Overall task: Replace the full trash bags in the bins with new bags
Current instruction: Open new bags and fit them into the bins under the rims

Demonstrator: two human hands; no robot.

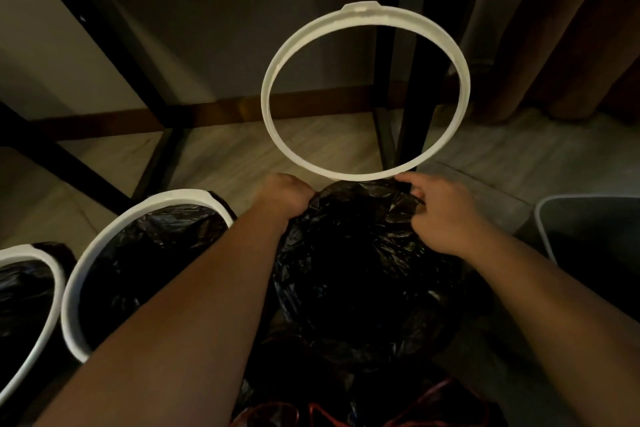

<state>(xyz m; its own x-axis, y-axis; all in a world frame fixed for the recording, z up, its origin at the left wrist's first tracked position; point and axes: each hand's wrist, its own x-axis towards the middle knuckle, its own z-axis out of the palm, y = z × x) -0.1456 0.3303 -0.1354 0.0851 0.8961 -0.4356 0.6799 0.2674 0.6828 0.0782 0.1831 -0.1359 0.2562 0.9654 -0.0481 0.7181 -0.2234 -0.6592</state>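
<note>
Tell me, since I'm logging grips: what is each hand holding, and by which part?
The right hand holds the white ring by its near edge; the left hand grips the black bag at its far rim.

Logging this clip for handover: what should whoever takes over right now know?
Left hand grips the far edge of the black plastic trash bag; right hand is at that edge too, fingertip touching the raised white plastic ring, grip unclear. Two white-ringed bins on the left are already lined. To do: finish this bag, lower the ring; the grey bin on the right looks unlined.
</note>
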